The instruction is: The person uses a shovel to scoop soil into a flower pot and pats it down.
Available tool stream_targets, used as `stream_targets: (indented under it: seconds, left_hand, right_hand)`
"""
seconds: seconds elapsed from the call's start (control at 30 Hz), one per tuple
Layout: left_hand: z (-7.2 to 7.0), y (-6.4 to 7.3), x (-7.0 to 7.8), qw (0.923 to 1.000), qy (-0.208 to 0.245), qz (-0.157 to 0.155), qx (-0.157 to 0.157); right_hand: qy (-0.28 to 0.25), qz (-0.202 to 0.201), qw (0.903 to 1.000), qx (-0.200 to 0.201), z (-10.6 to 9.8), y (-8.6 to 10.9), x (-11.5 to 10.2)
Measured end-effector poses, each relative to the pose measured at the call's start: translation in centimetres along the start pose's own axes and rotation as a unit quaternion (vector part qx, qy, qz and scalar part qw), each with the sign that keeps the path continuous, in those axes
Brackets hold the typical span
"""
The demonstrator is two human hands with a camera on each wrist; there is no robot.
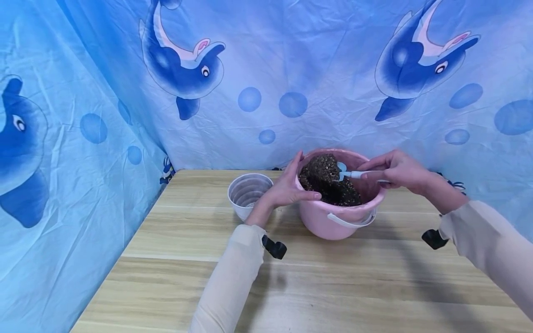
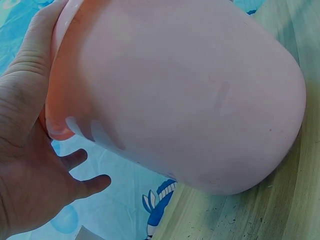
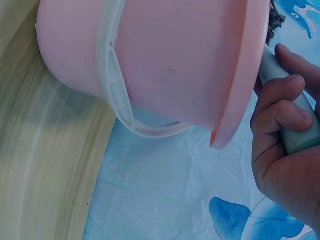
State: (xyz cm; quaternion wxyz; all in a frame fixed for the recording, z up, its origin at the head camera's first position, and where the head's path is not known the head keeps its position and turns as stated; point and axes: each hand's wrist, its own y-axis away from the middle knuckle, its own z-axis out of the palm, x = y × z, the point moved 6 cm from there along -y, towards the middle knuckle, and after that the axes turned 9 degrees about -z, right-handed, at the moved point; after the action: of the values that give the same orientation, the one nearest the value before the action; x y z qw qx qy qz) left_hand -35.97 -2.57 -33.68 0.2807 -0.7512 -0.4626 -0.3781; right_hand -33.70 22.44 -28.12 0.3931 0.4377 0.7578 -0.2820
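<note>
A pink bucket (image 1: 329,223) holds dark soil (image 1: 350,194) and stands upright on the table. My right hand (image 1: 401,172) grips the pale handle of a small hand trowel (image 1: 356,174) above the bucket's right side. A large heap of soil (image 1: 325,167) covers the trowel's blade, within the bucket's mouth. In the right wrist view, curled fingers (image 3: 282,105) wrap the trowel handle. Against the bucket's left rim rests my left hand (image 1: 287,187), thumb along the front and fingers spread. Two of its fingers (image 2: 92,186) stick out free beside the bucket in the left wrist view.
A white ribbed pot (image 1: 250,190) stands left of the bucket, partly behind my left wrist. The bucket's white carrying handle (image 1: 351,223) hangs down in front. A blue dolphin-print curtain (image 1: 266,69) borders the wooden table (image 1: 175,277) at the back and left.
</note>
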Motion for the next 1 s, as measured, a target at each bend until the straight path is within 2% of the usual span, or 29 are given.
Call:
stream_targets:
  seconds: [0.27, 0.57, 1.0]
  left_hand:
    - [0.2, -0.2, 0.3, 0.9989, 0.016, 0.044, -0.008]
    - [0.2, -0.3, 0.4, 0.9992, 0.017, 0.037, -0.007]
    - [0.0, 0.0, 0.7, 0.9981, 0.030, 0.050, -0.021]
  right_hand:
    - [-0.031, -0.002, 0.9982, 0.052, 0.1, 0.6, 0.3]
    - [-0.043, -0.003, 0.9968, 0.067, 0.1, 0.7, 0.7]
    - [-0.008, 0.008, 0.9980, 0.062, 0.3, 0.9, -0.3]
